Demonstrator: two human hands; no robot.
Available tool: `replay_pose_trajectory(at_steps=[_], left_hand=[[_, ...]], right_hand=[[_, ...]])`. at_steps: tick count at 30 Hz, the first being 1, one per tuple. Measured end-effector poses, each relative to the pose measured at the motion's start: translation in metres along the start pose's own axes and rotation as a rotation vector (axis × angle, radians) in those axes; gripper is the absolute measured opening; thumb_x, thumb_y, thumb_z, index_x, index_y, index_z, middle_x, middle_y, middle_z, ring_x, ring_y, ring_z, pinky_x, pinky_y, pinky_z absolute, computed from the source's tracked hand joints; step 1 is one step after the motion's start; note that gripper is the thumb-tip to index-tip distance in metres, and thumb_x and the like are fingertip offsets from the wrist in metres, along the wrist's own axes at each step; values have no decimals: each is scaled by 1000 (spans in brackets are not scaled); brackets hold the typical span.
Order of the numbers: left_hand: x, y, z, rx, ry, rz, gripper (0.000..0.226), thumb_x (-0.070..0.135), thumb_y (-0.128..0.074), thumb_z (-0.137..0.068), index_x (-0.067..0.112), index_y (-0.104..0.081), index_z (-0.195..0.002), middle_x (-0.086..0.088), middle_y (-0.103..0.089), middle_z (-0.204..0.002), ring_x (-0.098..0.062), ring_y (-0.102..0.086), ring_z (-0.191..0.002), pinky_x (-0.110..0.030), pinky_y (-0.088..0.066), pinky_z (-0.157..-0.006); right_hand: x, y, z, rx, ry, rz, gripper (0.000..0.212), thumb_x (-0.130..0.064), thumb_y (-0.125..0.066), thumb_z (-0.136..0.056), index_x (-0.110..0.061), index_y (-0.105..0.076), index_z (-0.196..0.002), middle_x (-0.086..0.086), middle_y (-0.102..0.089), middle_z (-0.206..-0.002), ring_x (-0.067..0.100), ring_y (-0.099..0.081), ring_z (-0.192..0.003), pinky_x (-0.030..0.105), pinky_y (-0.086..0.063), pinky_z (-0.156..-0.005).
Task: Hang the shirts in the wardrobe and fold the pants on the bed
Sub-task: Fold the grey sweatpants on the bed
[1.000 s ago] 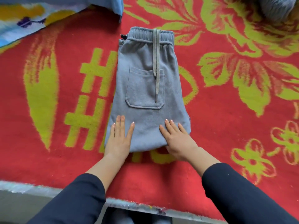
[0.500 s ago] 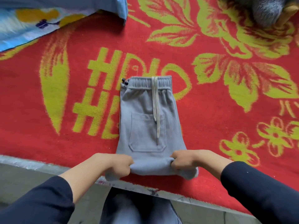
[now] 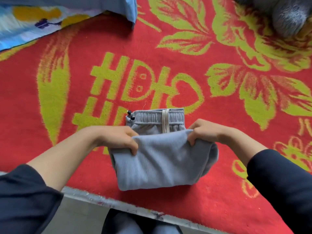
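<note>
Pants (image 3: 162,162), grey sweat fabric, lie on red blanket (image 3: 25,115) w/ yellow-green flowers and lettering, close to blanket's near edge; lower part is lifted and doubled over toward waistband (image 3: 152,114), covering most of the garment; waistband end lies flat on blanket, pale drawstring (image 3: 165,121) running down its middle, two small black toggles (image 3: 130,115) at its left corner. L hand (image 3: 118,139) clamped on left end of the folded edge, fingers curled round fabric; R hand (image 3: 204,132) grips right end same way, fingers curled over the fold; forearms bare, dark sleeves (image 3: 23,191) end mid-forearm. Hands hide both top corners of the fold and part of the fabric below waistband. Around: blue cloth w/ yellow and purple print (image 3: 33,19) at far left, lying on blanket, well apart from pants; grey fuzzy obj (image 3: 287,16) at far right, cut off by frame, can't tell what it is; pale paint-flecked strip (image 3: 118,202) along blanket's near edge; person's legs (image 3: 135,224) below that, bottom centre.
</note>
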State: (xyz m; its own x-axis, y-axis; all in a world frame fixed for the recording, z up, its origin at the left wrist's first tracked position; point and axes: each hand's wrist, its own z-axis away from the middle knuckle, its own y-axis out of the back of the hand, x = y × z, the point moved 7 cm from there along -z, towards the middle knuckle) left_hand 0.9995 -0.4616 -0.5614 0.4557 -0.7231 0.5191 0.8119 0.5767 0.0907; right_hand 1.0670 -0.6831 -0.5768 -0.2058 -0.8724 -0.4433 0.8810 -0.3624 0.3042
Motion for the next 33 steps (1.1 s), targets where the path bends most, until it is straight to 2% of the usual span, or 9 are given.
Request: replay_pose_trajectory(at_steps=[7, 10, 14, 18, 22, 24, 28, 30, 33], left_hand=[[5, 74, -28, 526, -73, -350, 9, 29, -62, -84, 28, -63, -93, 7, -66, -93, -17, -60, -93, -35, -48, -73], [5, 69, -42, 722, -62, -601, 38, 36, -48, -94, 32, -45, -132, 1, -49, -130, -21, -41, -124, -42, -37, -102], [8, 31, -69, 668, -148, -706, 64, 50, -23, -98, 25, 1, -152, -8, -1, -160, -20, 3, -147, -38, 4, -118], [-8, 26, -100, 527, -52, -589, 67, 48, -24, -99, 21, 9, -151, -9, 11, -159, -20, 11, -147, -34, 6, -117], [-15, 40, -117, 445, -32, -393, 62, 36, -27, -98, 22, 0, -153, -5, 4, -160, -18, 5, -147, -35, 2, -118], [-14, 44, -120, 453, -18, -386, 64, 34, -30, -96, 20, -3, -153, -6, -5, -160, -21, -3, -147, -37, -1, -119], [-10, 41, -111, 466, 52, -517, 75, 38, -52, -81, 13, -24, -146, -13, -38, -132, -32, -32, -125, -41, -20, -110], [-6, 34, -96, 481, 28, -626, 64, 40, -60, -71, 13, -41, -126, -10, -43, -117, -31, -38, -114, -40, -26, -102], [-5, 16, -63, 569, -80, -718, 49, 43, -62, -69, 16, -45, -107, -6, -44, -109, -26, -40, -105, -36, -30, -90]], right_hand=[[-20, 40, -37, 394, 128, 230, 13, -19, -62, -65, -12, -51, -63, 0, -48, -58, 21, -44, -59, 32, -33, -51], [-26, 34, -43, 532, 146, 495, 31, -22, -59, -73, -13, -57, -102, 6, -59, -103, 29, -53, -97, 38, -43, -76], [-43, 11, -55, 440, 319, 393, 74, -28, -63, -72, -16, -40, -141, 3, -36, -150, 19, -25, -142, 42, -22, -110], [-35, 0, -84, 299, 180, 425, 92, -30, -67, -75, -17, -18, -152, 2, -12, -160, 18, -5, -148, 41, -13, -117], [-25, 5, -104, 207, 16, 489, 105, -34, -72, -72, -17, -9, -154, 3, 2, -161, 19, 7, -148, 46, -6, -118], [-30, 4, -109, 176, -27, 539, 94, -31, -72, -69, -14, -24, -149, 3, 1, -161, 20, 11, -148, 51, -1, -117], [-49, -8, -99, 138, -31, 575, 49, -21, -70, -67, -15, -49, -110, 10, -50, -127, 27, -31, -137, 51, -17, -114], [-58, -18, -80, 213, 50, 634, 33, -21, -65, -68, -19, -41, -90, 2, -54, -84, 31, -56, -98, 32, -39, -80], [-61, -40, -36, 491, 236, 667, 29, -19, -56, -70, -19, -32, -87, 3, -58, -80, 33, -57, -78, 32, -18, -54]])
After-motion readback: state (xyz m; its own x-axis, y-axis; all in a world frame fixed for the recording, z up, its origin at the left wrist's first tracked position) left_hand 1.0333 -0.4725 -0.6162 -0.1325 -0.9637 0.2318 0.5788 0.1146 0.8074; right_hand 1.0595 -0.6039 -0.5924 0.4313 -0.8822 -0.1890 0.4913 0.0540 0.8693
